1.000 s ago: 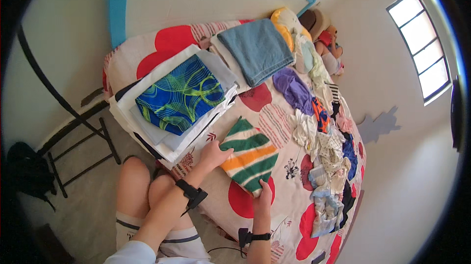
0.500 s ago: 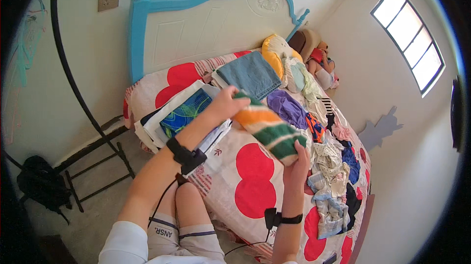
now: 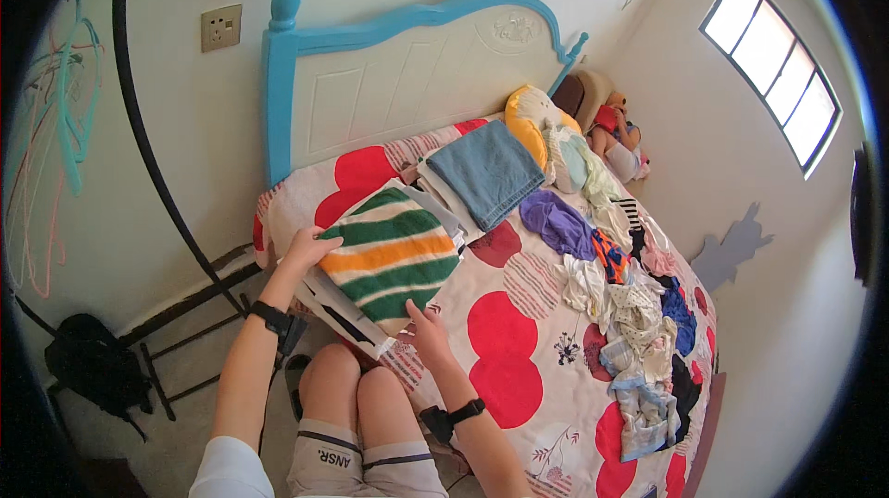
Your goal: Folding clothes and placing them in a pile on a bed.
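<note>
A folded knit garment [image 3: 394, 253] with green, orange and cream stripes lies spread over a stack of folded clothes [image 3: 347, 311] on the left side of the bed. At its left corner my left hand [image 3: 304, 254] is closed, thumb on top. My right hand [image 3: 430, 335] pinches the near corner, the edge between thumb and fingers. Most of the stack is hidden under the stripes; pale and dark folded edges show below. Beside it, toward the headboard, sits another pile topped by folded blue denim [image 3: 486, 169].
Loose clothes run down the right of the bed, among them a purple garment [image 3: 557, 222] and a pale blue-edged one [image 3: 644, 415]. A yellow plush [image 3: 528, 114] rests by the blue-framed headboard [image 3: 389, 81]. Left stand a black metal rack [image 3: 148, 137] and a black backpack [image 3: 93, 364].
Both hands have moved left and brought the striped garment from above the middle of the bed onto the folded stack, covering its blue patterned top piece. The view has shifted slightly.
</note>
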### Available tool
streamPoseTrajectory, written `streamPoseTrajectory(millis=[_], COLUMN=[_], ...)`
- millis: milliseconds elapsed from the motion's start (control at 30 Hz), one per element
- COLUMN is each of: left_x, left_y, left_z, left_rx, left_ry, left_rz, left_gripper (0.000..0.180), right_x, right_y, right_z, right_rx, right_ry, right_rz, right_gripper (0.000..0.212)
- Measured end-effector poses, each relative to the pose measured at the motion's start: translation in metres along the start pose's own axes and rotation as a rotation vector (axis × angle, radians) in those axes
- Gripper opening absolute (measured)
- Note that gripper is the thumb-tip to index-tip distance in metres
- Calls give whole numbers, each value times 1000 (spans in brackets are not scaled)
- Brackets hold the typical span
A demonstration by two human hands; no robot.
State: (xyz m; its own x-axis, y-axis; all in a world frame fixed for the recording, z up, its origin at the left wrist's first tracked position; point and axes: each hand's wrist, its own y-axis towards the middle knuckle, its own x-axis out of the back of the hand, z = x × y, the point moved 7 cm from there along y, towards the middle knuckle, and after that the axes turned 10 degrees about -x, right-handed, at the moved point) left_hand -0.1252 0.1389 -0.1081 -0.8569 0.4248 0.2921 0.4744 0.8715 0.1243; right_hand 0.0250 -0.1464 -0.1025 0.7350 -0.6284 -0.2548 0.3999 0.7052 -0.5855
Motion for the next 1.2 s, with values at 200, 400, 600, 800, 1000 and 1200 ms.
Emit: streamPoseTrajectory(millis=[200, 400, 600, 800, 1000, 1200], left_x=[4, -4, -26, -36, -26, -17], left_y=[3, 20, 43, 54, 45, 24], left_z=[-22, -30, -60, -70, -93, -83], left_rx=[-28, 150, 168, -50, -352, -370], left_ry=[-18, 60, 74, 134, 45, 494], left_rz=[11, 171, 318, 350, 54, -105], left_gripper=[46, 58, 74, 49, 34, 30], right_x=[16, 35, 52, 31, 33, 83], right_y=[8, 50, 76, 49, 51, 58], right_z=[30, 51, 82, 119, 124, 73], right_rx=[109, 76, 131, 728, 769, 429], right_ry=[50, 41, 75, -104, -80, -2], right_rz=[-30, -148, -282, -437, -446, -214], right_gripper=[53, 65, 48, 30, 29, 38])
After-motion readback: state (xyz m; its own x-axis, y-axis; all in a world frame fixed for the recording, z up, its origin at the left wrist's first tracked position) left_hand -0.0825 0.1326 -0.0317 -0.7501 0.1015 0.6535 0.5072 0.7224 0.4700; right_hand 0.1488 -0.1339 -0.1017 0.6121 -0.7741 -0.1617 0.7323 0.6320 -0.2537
